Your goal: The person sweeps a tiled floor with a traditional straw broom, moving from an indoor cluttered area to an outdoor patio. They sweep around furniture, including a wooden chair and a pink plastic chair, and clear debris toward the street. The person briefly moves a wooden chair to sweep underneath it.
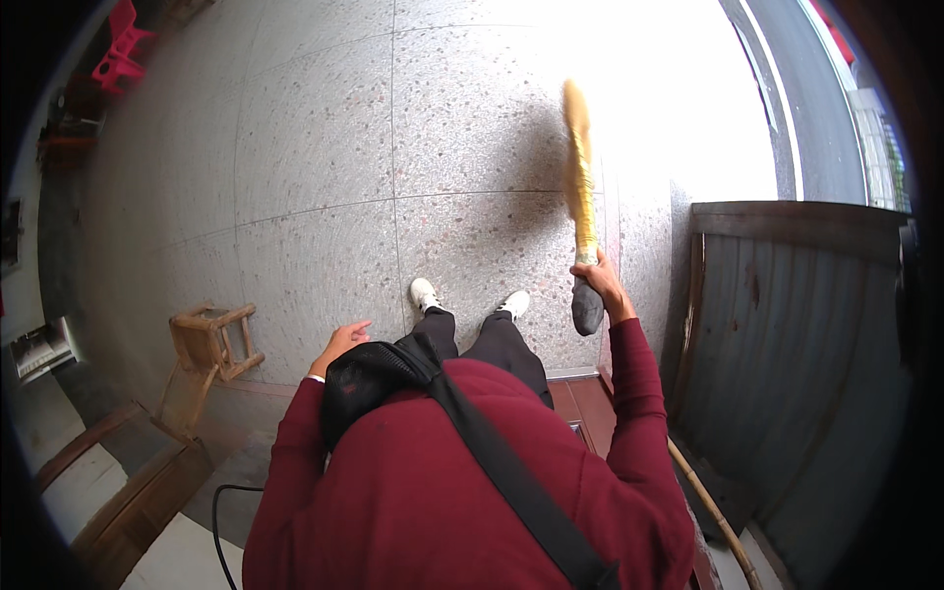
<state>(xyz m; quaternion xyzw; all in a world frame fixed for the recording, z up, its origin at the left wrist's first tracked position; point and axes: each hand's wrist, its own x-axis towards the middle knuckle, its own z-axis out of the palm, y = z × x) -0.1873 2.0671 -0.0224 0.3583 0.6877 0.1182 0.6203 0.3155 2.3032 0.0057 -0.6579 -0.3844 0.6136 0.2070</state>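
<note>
daylight glare top right (blown out) | dim left | fisheye-curved, dark rim

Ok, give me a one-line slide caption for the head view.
Right hand grips a yellow straw hand broom over speckled stone floor tiles; left hand hangs free.

We stand on speckled grey stone-tile floor (324,147), thin dark joints between slabs. Harsh daylight washes out upper right. Weathered grey wooden door (787,324) to our right. Small wooden stool (211,339) at left, near dark wooden threshold (580,398). Red plastic chairs (120,44) at far upper left.
</note>
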